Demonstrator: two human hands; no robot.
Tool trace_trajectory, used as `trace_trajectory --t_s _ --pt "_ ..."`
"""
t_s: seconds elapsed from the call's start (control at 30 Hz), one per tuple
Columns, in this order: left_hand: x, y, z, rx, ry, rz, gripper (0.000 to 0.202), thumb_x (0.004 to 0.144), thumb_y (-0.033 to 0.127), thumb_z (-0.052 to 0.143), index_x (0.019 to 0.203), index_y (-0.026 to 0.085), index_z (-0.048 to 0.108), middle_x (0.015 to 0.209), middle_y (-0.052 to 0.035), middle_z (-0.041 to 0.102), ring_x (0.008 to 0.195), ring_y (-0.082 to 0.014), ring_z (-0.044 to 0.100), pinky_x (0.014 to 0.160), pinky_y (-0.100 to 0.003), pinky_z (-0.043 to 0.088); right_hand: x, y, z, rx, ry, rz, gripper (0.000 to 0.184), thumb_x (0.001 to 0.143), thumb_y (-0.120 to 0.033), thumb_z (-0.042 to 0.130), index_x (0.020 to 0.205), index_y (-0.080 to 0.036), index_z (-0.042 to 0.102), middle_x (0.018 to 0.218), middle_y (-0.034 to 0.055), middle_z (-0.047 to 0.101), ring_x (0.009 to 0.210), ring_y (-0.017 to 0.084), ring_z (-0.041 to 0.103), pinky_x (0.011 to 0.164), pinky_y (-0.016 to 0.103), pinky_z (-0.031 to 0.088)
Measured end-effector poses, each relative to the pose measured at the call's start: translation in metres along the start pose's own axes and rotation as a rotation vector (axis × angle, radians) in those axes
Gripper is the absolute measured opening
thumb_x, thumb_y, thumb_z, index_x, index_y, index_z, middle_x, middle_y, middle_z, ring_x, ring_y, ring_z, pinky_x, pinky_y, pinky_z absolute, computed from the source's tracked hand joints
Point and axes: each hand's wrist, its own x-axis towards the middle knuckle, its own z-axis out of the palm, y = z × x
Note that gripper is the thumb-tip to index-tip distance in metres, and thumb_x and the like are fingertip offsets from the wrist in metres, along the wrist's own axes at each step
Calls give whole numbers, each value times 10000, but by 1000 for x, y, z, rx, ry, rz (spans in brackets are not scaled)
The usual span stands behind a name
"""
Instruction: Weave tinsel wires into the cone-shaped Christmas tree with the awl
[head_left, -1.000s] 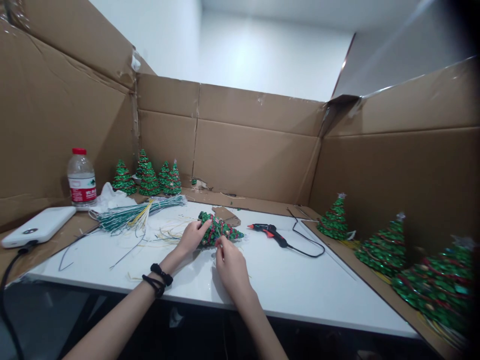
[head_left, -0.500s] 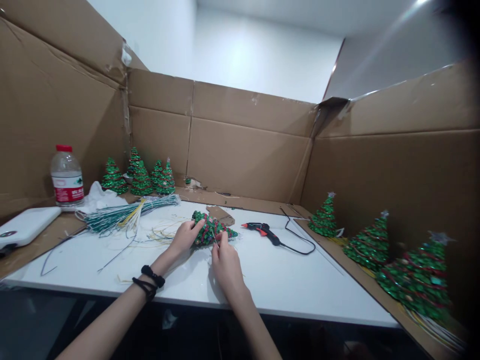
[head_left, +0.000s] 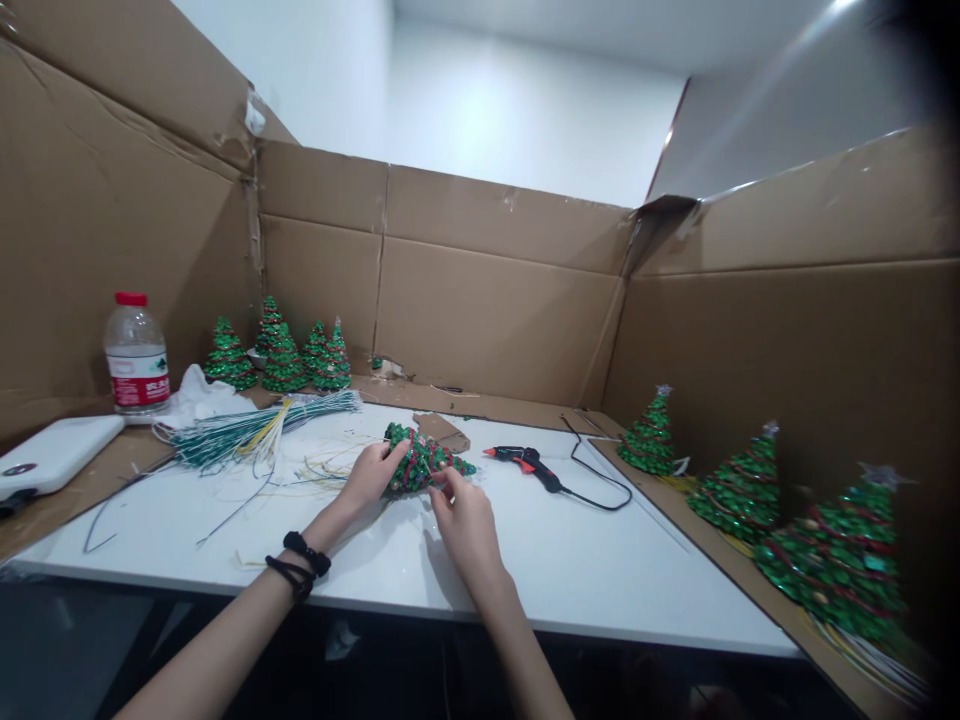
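A small green tinsel Christmas tree (head_left: 411, 468) with red garland lies on its side above the white board, its tip pointing right. My left hand (head_left: 371, 472) is closed around its wide base end, thumb on top. At the tree's front side, my right hand (head_left: 463, 510) pinches with thumb and forefinger near the tip half. A thin pale strand of wire runs from the tree to these fingers; its end is hidden by them. Black bands circle my left wrist.
A hot glue gun (head_left: 529, 464) lies right of the tree, its cord curling behind. Left are a bundle of green and yellow wires (head_left: 240, 432), a water bottle (head_left: 139, 360) and a white device (head_left: 60, 455). Finished-looking trees (head_left: 739, 490) stand at right and back left. Cardboard walls (head_left: 495, 300) enclose the table.
My right hand has shifted slightly right and turned, its fingers drawing a little away from the tree. My left hand and the tree stay almost where they were.
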Motion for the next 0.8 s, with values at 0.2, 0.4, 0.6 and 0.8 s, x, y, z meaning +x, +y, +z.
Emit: trace_trajectory --t_s 0.2,0.4,0.6,0.8 --pt "0 -1 0 3 -12 2 458 765 581 442 539 182 432 512 26 394 534 -130 350 506 -258 269 -1 -1 -2 -83 -22 18 180 899 -180 437 932 -209 611 815 30 698 728 197 627 611 240 342" --pt "-1 2 -1 22 -23 -4 466 762 593 426 530 189 414 510 26 393 532 -134 357 518 -262 271 2 7 2 -2 17 -52 139 852 -164 450 916 -185 572 861 57 665 747 194 601 640 244 373" --pt "-1 3 0 47 -7 -5 472 742 614 422 521 197 399 498 34 367 530 -135 339 510 -258 259 3 10 4 46 23 -37 99 791 -121 460 858 -184 498 836 51 631 704 183 566 587 237 350" --pt "0 2 0 50 -12 1 473 761 614 411 537 199 373 513 39 349 535 -129 328 516 -257 263 2 5 -5 -100 -18 22 138 903 -199 412 855 -200 541 768 36 648 726 204 595 604 244 319"
